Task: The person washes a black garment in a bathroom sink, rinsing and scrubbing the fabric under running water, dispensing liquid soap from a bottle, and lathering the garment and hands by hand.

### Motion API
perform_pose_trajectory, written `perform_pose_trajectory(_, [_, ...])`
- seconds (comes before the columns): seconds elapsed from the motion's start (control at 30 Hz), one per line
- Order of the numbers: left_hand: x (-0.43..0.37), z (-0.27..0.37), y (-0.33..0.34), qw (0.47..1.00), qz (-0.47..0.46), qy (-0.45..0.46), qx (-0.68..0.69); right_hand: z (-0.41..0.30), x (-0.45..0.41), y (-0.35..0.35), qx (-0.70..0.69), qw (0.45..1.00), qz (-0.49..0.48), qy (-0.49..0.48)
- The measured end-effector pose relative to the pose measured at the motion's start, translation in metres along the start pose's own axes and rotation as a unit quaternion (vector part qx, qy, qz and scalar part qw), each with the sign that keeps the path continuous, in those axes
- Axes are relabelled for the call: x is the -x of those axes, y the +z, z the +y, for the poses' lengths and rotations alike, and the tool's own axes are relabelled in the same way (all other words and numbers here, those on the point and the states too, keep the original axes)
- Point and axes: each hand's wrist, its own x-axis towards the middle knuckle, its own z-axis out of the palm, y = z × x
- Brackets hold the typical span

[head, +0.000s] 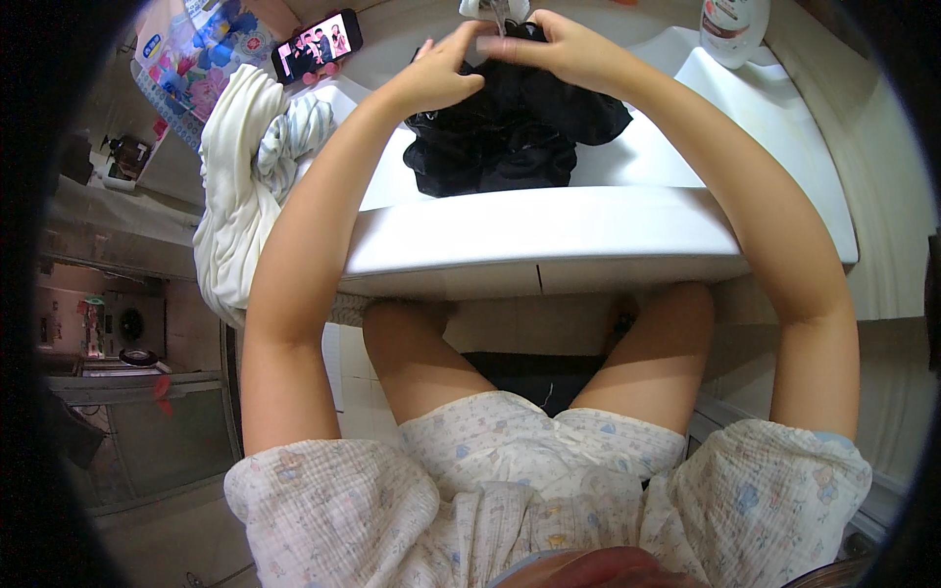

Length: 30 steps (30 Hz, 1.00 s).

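Dark, wet-looking cloth (507, 132) lies bunched in a white sink (470, 228), below a faucet (500, 10) with water running from it. At the upper left of the cloth is my left hand (443, 72), its fingers bent towards the stream and its thumb apart. My right hand (570, 55) is at the cloth's top right, with blurred fingertips in front of the water. Both hands are at the far edge of the cloth; whether either one grips it cannot be made out.
White cloth (239, 191) and a striped cloth (294, 140) hang over the sink's left side. Behind them stand a phone (317, 48) on a pink holder and a flowered package (202, 59). A white bottle (734, 33) stands at the back right.
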Motion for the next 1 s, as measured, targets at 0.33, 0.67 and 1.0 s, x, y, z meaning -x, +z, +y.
perform_pose_trajectory(0.33, [-0.007,0.015,-0.008,0.997,0.028,-0.071,-0.021,0.018,0.005,-0.008,0.194,0.979,-0.052,0.02])
perform_pose_trajectory(0.67, [-0.012,0.018,-0.021,0.982,0.097,-0.145,-0.07,0.039,-0.002,-0.036,0.383,0.897,-0.126,0.18])
perform_pose_trajectory(1.0, [0.001,-0.052,-0.016,0.945,-0.057,-0.32,0.03,0.065,-0.012,-0.034,0.107,0.986,0.1,0.075])
